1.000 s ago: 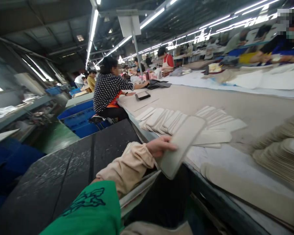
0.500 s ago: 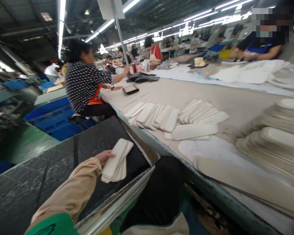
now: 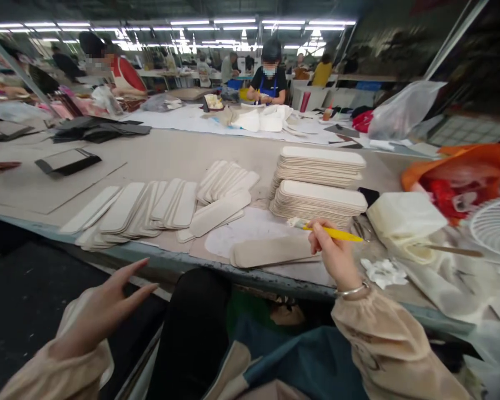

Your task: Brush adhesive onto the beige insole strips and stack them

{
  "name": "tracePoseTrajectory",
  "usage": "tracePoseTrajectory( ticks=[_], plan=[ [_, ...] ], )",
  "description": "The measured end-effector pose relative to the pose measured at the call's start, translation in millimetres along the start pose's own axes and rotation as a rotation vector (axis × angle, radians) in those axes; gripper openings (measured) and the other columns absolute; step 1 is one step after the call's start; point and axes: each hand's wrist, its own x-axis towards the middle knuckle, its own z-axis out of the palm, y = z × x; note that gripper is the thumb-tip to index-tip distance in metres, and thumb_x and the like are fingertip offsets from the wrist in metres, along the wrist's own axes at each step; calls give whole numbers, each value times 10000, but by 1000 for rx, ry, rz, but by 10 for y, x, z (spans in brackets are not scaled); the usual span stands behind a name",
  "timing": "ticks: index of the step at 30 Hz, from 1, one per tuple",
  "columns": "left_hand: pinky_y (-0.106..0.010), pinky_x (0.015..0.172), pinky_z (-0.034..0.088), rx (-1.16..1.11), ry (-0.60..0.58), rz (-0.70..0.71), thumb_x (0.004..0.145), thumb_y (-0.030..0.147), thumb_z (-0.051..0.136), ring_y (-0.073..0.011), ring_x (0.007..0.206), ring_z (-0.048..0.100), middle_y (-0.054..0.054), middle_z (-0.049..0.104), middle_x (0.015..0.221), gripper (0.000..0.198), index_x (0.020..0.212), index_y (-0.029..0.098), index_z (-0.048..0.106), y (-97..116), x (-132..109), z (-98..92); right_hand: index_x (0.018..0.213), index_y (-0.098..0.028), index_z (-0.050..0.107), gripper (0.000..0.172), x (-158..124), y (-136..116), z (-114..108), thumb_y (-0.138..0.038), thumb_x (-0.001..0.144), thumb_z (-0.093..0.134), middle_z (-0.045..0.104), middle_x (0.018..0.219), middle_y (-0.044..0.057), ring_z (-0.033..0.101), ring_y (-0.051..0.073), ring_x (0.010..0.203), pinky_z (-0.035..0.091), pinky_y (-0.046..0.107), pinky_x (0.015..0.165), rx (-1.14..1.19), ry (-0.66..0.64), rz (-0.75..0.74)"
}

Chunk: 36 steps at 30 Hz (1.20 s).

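Brush (image 3: 331, 232), yellow handle, pale bristles: pinched in the grip of the right hand (image 3: 335, 256), held level above the table (image 3: 170, 155) near its front edge. Beige insole piece (image 3: 270, 251): flat on the table, just beside that hand. Left hand (image 3: 108, 303): grip spread, empty, below the table edge. Insole stacks (image 3: 319, 186): behind the brush. Fanned insole rows (image 3: 150, 203): to their left.

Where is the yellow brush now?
In the head view, right of centre: the right hand holds the brush just in front of the two pad stacks, its bristles near a single pad.
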Motion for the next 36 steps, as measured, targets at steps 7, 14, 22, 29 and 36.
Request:
tracePoseTrajectory(
  ticks=[7,14,22,29,36],
  plan=[
    [-533,1177,292,-88,-316,364,692,401,767,-371,1456,315,-163,420,1538,956,1506,167,323,1832,625,838,896,-177,657,262,58,21,-74,-438,877,642,436,513,-57,387,88,453,321,207,405,71,65,38],
    [-619,1161,216,-100,-420,328,707,349,754,-404,1467,269,-172,396,1551,1016,1548,199,204,1803,636,1153,883,-166,676,378,41,104,-75,-535,879,594,394,518,-53,348,95,462,284,227,420,129,-19,177],
    [-572,1100,316,-192,-334,358,692,320,767,-366,1363,434,-186,519,1423,981,1521,190,258,1792,655,1151,845,-211,551,313,-46,193,505,-516,901,513,428,489,-74,395,112,441,308,238,448,4,-219,292],
    [-532,1075,344,-241,-323,338,676,285,763,-335,1281,511,-138,588,1346,1001,1524,213,235,1806,649,1146,812,-227,501,250,-60,358,767,-450,924,483,509,510,-71,442,116,449,357,241,485,-59,-296,271],
    [-521,1075,346,-240,-303,354,681,289,751,-340,1270,514,-136,602,1325,1024,1539,204,197,1793,652,1181,776,-231,526,224,-29,374,680,-394,918,465,524,507,-58,503,146,513,397,272,590,-285,-239,166]
  ],
)
